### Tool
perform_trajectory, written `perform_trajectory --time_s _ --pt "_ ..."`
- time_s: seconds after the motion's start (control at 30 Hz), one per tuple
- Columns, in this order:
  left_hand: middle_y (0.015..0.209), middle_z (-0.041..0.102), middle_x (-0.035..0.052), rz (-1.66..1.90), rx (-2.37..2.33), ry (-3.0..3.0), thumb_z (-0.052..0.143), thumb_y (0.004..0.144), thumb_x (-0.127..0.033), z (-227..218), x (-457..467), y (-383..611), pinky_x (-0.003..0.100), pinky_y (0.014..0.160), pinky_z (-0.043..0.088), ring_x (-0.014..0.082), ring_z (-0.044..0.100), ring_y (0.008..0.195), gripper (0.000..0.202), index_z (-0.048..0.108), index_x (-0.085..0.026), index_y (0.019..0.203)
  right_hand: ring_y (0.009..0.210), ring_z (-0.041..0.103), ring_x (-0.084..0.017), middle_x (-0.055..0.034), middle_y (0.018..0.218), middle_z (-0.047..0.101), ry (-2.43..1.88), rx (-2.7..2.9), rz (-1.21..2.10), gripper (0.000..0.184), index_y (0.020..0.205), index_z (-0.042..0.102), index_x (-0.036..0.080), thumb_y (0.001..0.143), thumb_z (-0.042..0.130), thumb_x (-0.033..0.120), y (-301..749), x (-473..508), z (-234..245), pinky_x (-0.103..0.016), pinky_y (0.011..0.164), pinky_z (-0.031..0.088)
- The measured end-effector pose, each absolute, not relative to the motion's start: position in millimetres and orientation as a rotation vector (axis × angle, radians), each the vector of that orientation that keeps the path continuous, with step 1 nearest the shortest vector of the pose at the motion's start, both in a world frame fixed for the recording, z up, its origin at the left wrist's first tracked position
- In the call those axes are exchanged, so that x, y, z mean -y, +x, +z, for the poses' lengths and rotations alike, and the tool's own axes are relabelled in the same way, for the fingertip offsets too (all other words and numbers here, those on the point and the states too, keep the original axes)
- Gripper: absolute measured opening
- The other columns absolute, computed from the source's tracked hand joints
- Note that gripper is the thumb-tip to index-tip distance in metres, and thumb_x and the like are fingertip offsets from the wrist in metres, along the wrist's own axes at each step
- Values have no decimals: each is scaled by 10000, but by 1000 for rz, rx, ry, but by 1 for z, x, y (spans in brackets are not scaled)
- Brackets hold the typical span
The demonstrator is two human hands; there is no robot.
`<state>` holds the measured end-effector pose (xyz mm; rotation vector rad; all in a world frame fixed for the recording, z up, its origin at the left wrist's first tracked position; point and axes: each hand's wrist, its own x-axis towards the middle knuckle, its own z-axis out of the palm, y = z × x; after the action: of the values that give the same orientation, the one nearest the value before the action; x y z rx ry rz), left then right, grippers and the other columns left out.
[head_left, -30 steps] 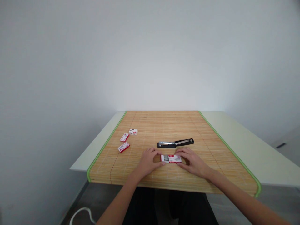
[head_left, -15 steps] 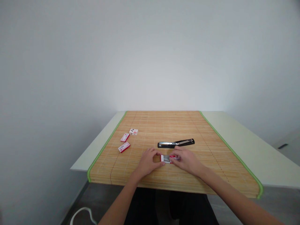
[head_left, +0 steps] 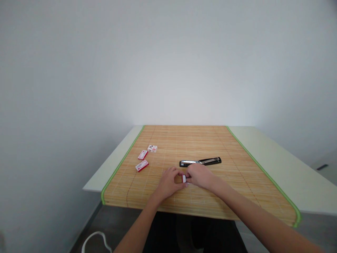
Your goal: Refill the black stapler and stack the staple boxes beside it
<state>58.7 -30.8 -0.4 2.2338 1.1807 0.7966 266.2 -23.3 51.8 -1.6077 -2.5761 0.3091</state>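
Observation:
My left hand and my right hand meet over a small red-and-white staple box lying on a bamboo mat. Both hands have their fingers closed around the box, and only its white left end shows between them. Just behind the hands lies a black stapler, opened out flat, with its metal rail showing.
Three more small staple boxes lie on the left part of the mat. The mat has a green border and covers a pale table set against a white wall. A white cable lies on the floor at lower left.
My right hand has slid left along the staple box, pushing it closed, so the open tray of staples seen earlier is now covered. The left hand has stayed at the box's left end.

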Motion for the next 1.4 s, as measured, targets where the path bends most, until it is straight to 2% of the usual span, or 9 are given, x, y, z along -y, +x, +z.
perform_trajectory --time_s 0.17,0.33,0.6,0.83,1.13,1.4 --pt "1064 657 37 791 -1177 2229 818 769 -506 1 32 59 357 885 442 263 598 1062 390 711 -279 1067 628 640 -185 -55 666 714 -1528 2534 424 163 681 733 215 783 739 341 273 22 51 -273 574 355" --pt "1074 656 35 805 -1180 2245 835 760 -492 0 31 59 364 908 439 260 596 1067 396 711 -280 1071 629 630 -140 -8 723 718 -1481 2425 526 65 821 677 209 799 694 269 286 26 45 -241 591 400" --pt "1078 661 25 804 -1175 2230 833 765 -483 3 33 59 366 913 438 258 599 1071 380 706 -290 1066 642 599 -131 31 726 652 -1348 2082 791 124 890 563 223 791 623 177 311 43 41 -239 595 426" --pt "1072 659 22 798 -1194 2228 836 755 -487 3 33 59 368 919 439 255 601 1059 380 710 -288 1053 686 542 -142 22 778 594 -1384 2098 658 98 904 597 225 811 625 209 332 53 33 -260 610 396" --pt "1080 665 28 821 -1186 2234 831 761 -490 2 31 60 383 929 436 259 603 1061 365 710 -284 1036 693 561 -148 -12 888 622 -1405 2161 681 125 969 641 228 847 641 255 341 58 29 -277 621 425" --pt "1085 675 23 817 -1196 2224 837 740 -536 2 33 61 380 923 433 266 598 1081 408 717 -290 1042 735 575 -150 -19 881 631 -1367 2227 597 76 911 687 218 850 656 251 334 45 37 -270 651 425"
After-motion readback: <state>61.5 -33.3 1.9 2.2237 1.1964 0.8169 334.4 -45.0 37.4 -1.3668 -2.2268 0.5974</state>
